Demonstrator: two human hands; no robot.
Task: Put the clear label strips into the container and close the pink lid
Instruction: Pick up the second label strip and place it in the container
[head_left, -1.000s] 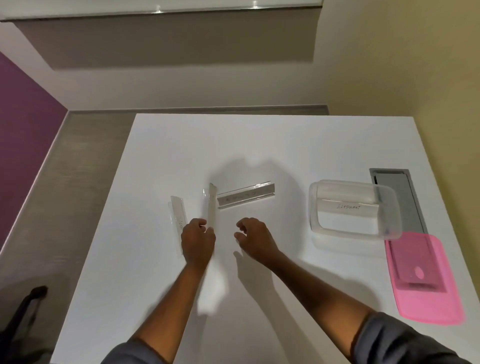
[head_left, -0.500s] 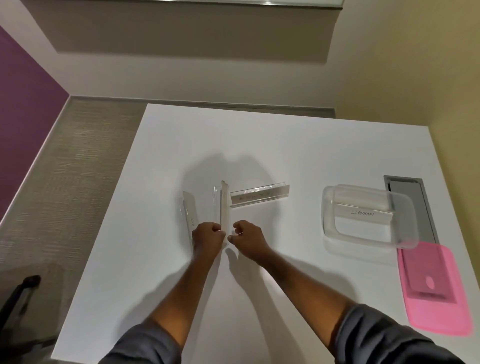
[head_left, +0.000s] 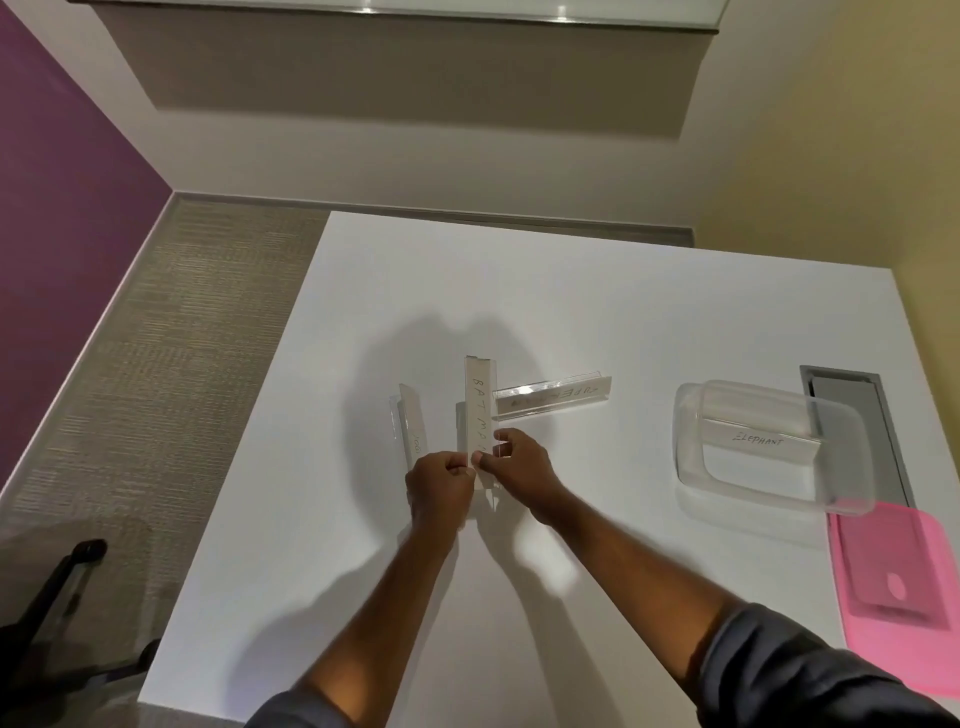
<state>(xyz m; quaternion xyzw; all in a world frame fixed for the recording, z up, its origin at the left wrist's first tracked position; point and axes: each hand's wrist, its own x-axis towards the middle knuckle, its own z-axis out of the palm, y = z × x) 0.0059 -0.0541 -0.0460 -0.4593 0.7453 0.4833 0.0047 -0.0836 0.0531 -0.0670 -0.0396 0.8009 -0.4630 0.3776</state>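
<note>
A clear label strip marked BATMAN (head_left: 479, 405) is raised on end at the table's middle. My left hand (head_left: 440, 483) and my right hand (head_left: 519, 465) both pinch its near end. A second clear strip (head_left: 413, 426) lies just to its left. A third strip (head_left: 550, 397) lies crosswise to its right. The clear container (head_left: 691, 467) stands open at the right, with a strip marked ELEPHANT (head_left: 758, 441) inside. The pink lid (head_left: 904, 597) lies flat near the table's right front edge, touching the container's corner.
A grey cable hatch (head_left: 857, 415) is set in the white table (head_left: 597, 291) behind the container. Carpeted floor lies to the left, with a dark chair base (head_left: 57, 587) at the lower left. Walls close the far and right sides.
My right hand has come in to join the left on the BATMAN strip. The strip has been tipped up from the table, so its lettering faces me.
</note>
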